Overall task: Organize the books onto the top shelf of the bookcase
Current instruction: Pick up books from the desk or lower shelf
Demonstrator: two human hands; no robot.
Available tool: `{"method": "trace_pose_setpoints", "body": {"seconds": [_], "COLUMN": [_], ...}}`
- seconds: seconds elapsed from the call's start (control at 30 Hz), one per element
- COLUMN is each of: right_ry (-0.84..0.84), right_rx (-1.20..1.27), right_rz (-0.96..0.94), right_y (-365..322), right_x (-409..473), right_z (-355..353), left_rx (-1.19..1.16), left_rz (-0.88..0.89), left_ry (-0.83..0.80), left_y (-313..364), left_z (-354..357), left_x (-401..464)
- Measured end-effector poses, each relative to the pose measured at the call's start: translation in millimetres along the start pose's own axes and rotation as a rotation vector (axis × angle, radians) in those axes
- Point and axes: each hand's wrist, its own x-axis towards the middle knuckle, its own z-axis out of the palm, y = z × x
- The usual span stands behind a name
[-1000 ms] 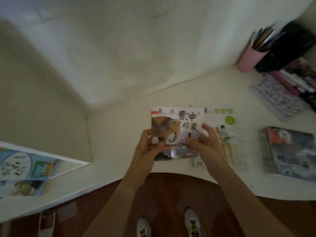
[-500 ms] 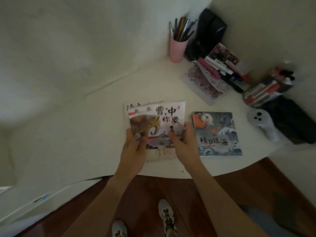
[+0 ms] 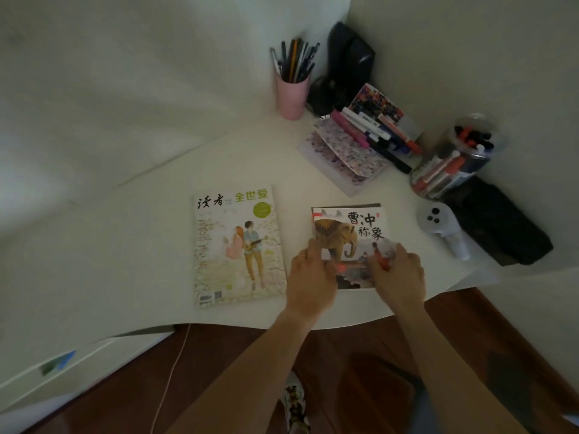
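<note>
Here, the white desk (image 3: 125,245) is carrying everything: a magazine (image 3: 236,245) is lying flat near its front edge, and just beside it on the right the elephant book (image 3: 354,236) is sitting on a darker book whose edge is showing along the top. The left hand (image 3: 308,274) and right hand (image 3: 399,270) are each pinching the elephant book's lower corners, thumbs on the cover. Farther back, a pink pen cup (image 3: 291,95) is standing upright.

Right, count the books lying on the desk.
2 plainly visible: the magazine lies left of the hands; the elephant book is under both hands. A dark edge behind it suggests a third book hidden underneath.
</note>
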Motion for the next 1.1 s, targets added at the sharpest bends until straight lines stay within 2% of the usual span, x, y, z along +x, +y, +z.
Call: {"method": "trace_pose_setpoints", "body": {"seconds": [0.07, 0.13, 0.17, 0.23, 0.27, 0.33, 0.4, 0.53, 0.63, 0.77, 0.93, 1.1], "right_ry": [0.138, 0.283, 0.285, 0.138, 0.019, -0.184, -0.236, -0.217, -0.324, -0.484, -0.568, -0.957], "right_rx": [0.018, 0.127, 0.174, 0.183, 0.157, 0.065, -0.011, -0.029, 0.053, 0.336, 0.567, 0.935], "right_rz": [-0.004, -0.179, -0.307, -0.509, -0.558, -0.514, -0.381, -0.258, -0.169, -0.082, -0.043, 0.049], "right_y": [-10.0, -31.9, -47.8, -79.7, -94.3, -117.1, -131.1, -137.5, -135.8, -145.7, -171.6, -218.3], "right_x": [-7.7, -27.0, -37.0, -52.7, -59.0, -67.0, -70.6, -69.1, -65.1, -90.7, -145.9, -198.6], "right_z": [-0.3, 5.6, 13.6, 39.2, 55.3, 83.9, 102.9, 108.4, 107.3, 120.6, 147.8, 167.6], "left_rx": [-0.102, -0.156, -0.136, 0.05, 0.105, 0.054, -0.066, -0.442, -0.58, -0.638, -0.838, -0.958], "left_rz": [-0.14, -0.256, -0.299, -0.424, -0.517, -0.677, -0.74, -0.765, -0.69, -0.546, -0.45, -0.358], "left_ry": [0.042, 0.213, 0.323, 0.418, 0.39, 0.305, 0.256, 0.177, 0.128, 0.222, 0.431, 0.513], "left_y": [-6.0, -28.1, -46.3, -89.9, -108.7, -130.6, -140.8, -165.7, -171.4, -178.4, -216.0, -233.6], "left_z": [-17.7, -34.3, -42.2, -53.6, -61.1, -74.2, -81.5, -86.3, -95.9, -126.9, -181.3, -236.4], "left_x": [-5.7, -13.0, -15.3, -17.3, -19.9, -25.2, -29.9, -32.1, -47.4, -89.0, -157.7, -208.7]}}
